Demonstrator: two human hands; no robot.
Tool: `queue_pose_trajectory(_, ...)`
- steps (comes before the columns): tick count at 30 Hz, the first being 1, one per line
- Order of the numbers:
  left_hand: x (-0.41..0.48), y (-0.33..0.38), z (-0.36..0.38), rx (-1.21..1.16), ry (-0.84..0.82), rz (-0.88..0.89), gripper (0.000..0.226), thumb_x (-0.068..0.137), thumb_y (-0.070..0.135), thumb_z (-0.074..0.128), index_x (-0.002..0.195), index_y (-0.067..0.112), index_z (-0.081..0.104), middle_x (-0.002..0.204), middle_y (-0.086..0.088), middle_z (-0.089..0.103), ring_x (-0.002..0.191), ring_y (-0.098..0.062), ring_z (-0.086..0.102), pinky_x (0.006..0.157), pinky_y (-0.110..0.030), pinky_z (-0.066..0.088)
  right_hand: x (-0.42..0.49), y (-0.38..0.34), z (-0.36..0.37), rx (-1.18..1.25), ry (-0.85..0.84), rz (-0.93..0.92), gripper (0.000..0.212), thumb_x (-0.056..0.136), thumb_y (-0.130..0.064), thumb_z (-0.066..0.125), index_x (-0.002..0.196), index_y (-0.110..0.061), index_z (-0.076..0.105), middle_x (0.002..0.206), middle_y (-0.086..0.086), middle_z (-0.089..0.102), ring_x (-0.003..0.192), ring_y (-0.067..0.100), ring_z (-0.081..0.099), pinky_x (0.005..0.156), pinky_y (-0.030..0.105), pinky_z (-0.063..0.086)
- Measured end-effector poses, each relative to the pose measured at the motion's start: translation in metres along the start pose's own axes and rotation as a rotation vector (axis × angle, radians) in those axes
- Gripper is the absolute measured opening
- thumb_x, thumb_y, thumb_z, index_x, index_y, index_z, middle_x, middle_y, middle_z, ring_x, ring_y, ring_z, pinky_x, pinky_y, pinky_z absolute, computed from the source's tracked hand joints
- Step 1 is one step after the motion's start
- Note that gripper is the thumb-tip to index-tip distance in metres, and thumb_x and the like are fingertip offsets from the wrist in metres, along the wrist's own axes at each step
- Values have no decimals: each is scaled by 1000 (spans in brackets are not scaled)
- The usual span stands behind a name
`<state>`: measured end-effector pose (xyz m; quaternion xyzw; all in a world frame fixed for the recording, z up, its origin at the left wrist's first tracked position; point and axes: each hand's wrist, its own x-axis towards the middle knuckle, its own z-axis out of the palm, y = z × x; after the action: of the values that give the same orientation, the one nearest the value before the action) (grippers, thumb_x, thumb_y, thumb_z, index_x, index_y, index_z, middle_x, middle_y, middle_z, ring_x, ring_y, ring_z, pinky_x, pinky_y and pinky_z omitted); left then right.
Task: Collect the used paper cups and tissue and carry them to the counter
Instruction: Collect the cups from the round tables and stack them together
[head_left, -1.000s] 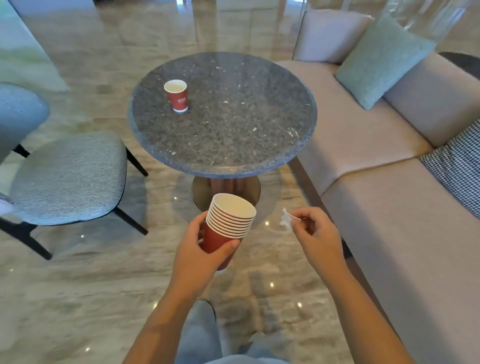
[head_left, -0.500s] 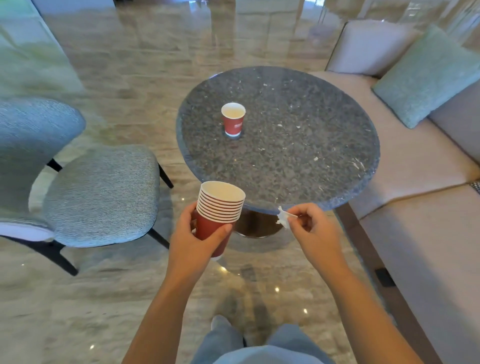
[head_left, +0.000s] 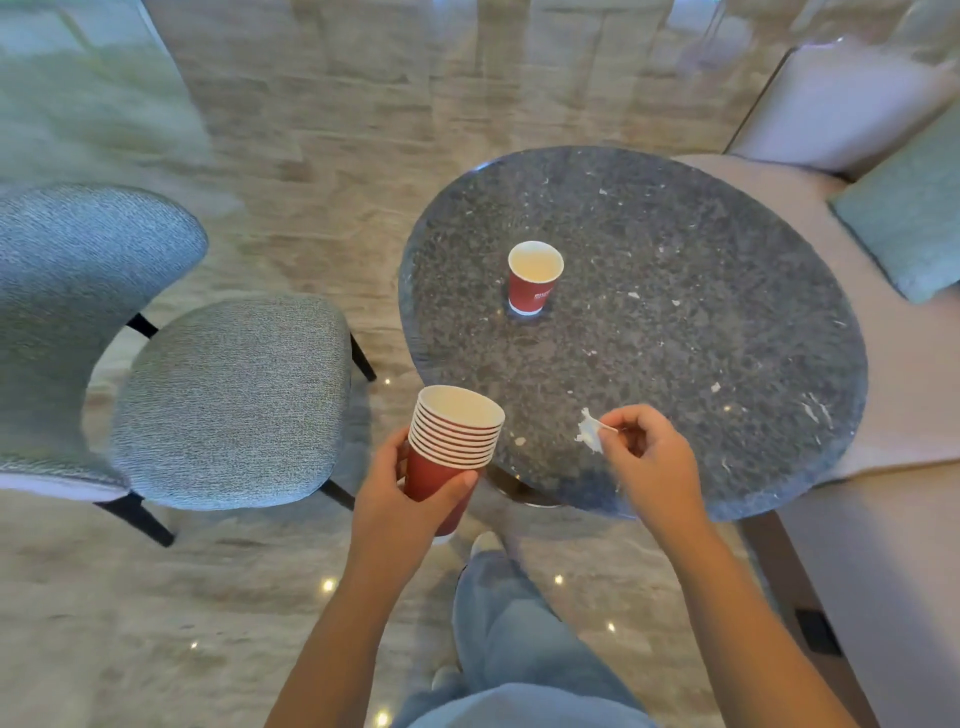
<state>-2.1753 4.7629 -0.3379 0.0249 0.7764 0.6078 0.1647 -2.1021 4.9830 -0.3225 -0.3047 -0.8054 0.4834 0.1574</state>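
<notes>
Both hands have come forward since a moment ago; the right hand (head_left: 649, 462) now hangs over the near edge of the round table (head_left: 727, 338), thumb and forefinger pinching a small scrap of tissue (head_left: 589, 439) that sticks out to the left. Beside it, the left hand (head_left: 400, 499) is wrapped round the base of the stack of red cups (head_left: 452, 441), mouths up, long axis leaning slightly toward the table. One red cup (head_left: 535, 286) stands upright on the tabletop, well beyond both hands

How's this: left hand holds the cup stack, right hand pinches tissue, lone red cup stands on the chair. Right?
Not quite: the head view shows the lone red cup standing on the round table, not the chair. The rest holds.
</notes>
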Motion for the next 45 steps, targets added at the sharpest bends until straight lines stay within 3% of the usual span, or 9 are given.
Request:
queue_pose_trajectory(4, 46, 22, 11, 57, 12, 8, 56, 64, 26, 82, 102, 49, 47, 100, 26, 58, 88, 19, 53, 65, -6, 46, 58, 8, 4, -9, -14, 12, 19, 84, -13, 61, 73, -28, 57, 77, 0, 60, 64, 7, 51, 55, 7, 40)
queue_pose_trajectory(8, 95, 44, 26, 115, 14, 11, 59, 66, 30, 81, 107, 51, 44, 99, 28, 55, 92, 6, 56, 67, -37, 55, 115, 22, 2, -20, 25, 45, 17, 84, -13, 62, 74, -25, 57, 79, 3, 61, 65, 9, 51, 56, 7, 40)
queue_pose_trajectory(14, 143, 60, 47, 104, 87, 47, 62, 63, 31, 80, 115, 40, 48, 102, 27, 58, 93, 19, 52, 65, 0, 43, 171, 37, 2, -36, -15, 94, 16, 84, -17, 62, 73, -28, 55, 75, 1, 59, 63, 10, 50, 55, 15, 40)
queue_pose_trajectory(17, 151, 59, 54, 124, 92, 38, 62, 63, 30, 81, 116, 38, 48, 103, 25, 58, 92, 17, 53, 65, -1, 43, 183, 46, 3, -36, -50, 118, 15, 84, -18, 61, 75, -28, 55, 76, 0, 59, 65, 10, 51, 56, 18, 40)
queue_pose_trajectory(24, 162, 53, 61, 141, 87, 15, 63, 64, 25, 82, 115, 37, 47, 103, 23, 58, 90, 17, 53, 65, -2, 44, 194, 59, 9, -80, -100, 130, 24, 83, -14, 62, 71, -32, 52, 73, -13, 59, 67, 0, 54, 53, 8, 40)
queue_pose_trajectory(28, 169, 51, 61, 148, 87, -9, 64, 64, 29, 81, 116, 39, 45, 104, 26, 55, 94, 10, 53, 64, -6, 44, 195, 65, 13, -94, -126, 143, 25, 83, -12, 62, 70, -31, 52, 74, -11, 59, 70, 0, 54, 58, 13, 38)
queue_pose_trajectory(33, 176, 52, 62, 150, 72, -12, 65, 63, 33, 81, 116, 40, 44, 103, 28, 53, 90, 22, 50, 60, 3, 41, 198, 69, 19, -148, -165, 149, 24, 84, -13, 62, 71, -31, 52, 77, -8, 59, 72, 2, 53, 59, 13, 37)
queue_pose_trajectory(39, 181, 50, 65, 162, 64, -33, 65, 62, 34, 81, 115, 44, 44, 103, 30, 54, 92, 14, 52, 66, -7, 41, 203, 71, 24, -165, -204, 172, 10, 83, -14, 63, 83, -21, 56, 85, -1, 60, 74, 6, 54, 61, 14, 39)
queue_pose_trajectory(45, 189, 50, 66, 146, 63, -46, 65, 64, 33, 81, 116, 43, 44, 105, 28, 54, 96, 11, 51, 70, -12, 41, 212, 60, 24, -151, -127, 109, 17, 83, -14, 64, 92, -23, 53, 96, -1, 55, 78, 3, 53, 62, 9, 37)
